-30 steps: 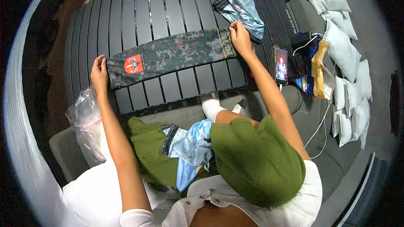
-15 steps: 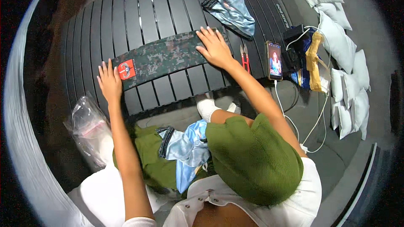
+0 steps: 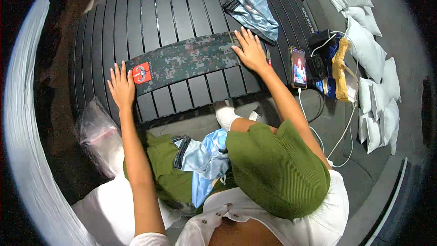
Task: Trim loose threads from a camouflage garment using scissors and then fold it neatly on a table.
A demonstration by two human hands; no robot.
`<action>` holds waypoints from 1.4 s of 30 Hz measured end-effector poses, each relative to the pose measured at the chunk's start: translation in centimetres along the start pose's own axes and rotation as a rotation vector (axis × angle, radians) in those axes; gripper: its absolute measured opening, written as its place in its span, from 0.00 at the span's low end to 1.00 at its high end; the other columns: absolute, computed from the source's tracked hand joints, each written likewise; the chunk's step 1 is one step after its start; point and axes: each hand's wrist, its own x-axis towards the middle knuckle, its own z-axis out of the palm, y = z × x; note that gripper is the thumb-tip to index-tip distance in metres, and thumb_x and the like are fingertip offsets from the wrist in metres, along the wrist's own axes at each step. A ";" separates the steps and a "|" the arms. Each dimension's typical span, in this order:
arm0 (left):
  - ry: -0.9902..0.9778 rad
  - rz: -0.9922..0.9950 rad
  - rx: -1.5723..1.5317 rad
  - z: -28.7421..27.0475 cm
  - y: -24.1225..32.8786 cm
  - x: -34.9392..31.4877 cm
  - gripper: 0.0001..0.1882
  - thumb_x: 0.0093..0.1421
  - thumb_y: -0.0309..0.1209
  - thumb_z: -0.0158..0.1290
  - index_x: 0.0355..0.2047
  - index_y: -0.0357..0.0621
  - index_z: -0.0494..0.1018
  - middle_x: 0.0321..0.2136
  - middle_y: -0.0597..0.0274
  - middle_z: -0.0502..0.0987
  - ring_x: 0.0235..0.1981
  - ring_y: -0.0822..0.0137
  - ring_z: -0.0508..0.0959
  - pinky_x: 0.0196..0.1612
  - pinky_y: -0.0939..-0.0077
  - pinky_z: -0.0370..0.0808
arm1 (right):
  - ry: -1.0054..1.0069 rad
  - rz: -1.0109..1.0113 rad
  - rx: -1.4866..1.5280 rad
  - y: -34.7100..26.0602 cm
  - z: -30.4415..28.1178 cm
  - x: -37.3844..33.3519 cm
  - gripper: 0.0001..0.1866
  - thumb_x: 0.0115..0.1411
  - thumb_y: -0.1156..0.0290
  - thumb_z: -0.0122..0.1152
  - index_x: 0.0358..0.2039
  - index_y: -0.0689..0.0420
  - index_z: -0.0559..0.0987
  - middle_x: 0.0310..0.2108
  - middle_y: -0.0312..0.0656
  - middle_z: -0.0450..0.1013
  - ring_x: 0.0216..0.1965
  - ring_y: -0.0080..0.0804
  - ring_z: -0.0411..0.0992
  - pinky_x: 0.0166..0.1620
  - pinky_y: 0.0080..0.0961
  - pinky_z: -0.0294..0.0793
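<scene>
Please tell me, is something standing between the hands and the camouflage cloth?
Nothing visible is: the left hand lies flat on the left end of the camouflage cloth, the right hand on its right end. The light-blue garment lies beyond the right hand, not in between.

Bright centre, dark grainy corners, fisheye-bent edges, sheen on table point(image 3: 149, 13)

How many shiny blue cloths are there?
2: one shiny light-blue cloth lies on the black slatted table beyond the right hand; another shiny light-blue cloth is bunched on the person's green clothing. More could be hidden beneath.
</scene>
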 end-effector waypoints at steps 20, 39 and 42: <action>-0.113 -0.078 -0.074 -0.7 0.0 0.2 0.25 0.60 0.46 0.38 0.58 0.60 0.55 0.60 0.53 0.48 0.62 0.54 0.45 0.59 0.50 0.42 | -0.024 0.028 -0.006 -0.1 0.2 -0.1 0.33 0.57 0.51 0.46 0.59 0.52 0.54 0.60 0.50 0.46 0.60 0.47 0.47 0.60 0.38 0.44; -0.215 -0.022 -0.380 -1.9 -0.6 1.1 0.25 0.56 0.46 0.47 0.54 0.56 0.62 0.56 0.59 0.60 0.59 0.57 0.53 0.58 0.55 0.46 | 0.104 0.473 0.231 1.4 0.0 1.6 0.30 0.44 0.57 0.64 0.45 0.59 0.67 0.39 0.51 0.67 0.40 0.44 0.67 0.45 0.35 0.65; -0.185 -0.055 -0.380 -2.9 -3.1 1.8 0.22 0.54 0.43 0.50 0.49 0.54 0.67 0.51 0.60 0.65 0.54 0.58 0.60 0.55 0.61 0.54 | 0.202 0.221 0.300 1.7 -0.6 1.8 0.27 0.46 0.62 0.62 0.46 0.56 0.67 0.39 0.50 0.67 0.41 0.44 0.66 0.45 0.35 0.64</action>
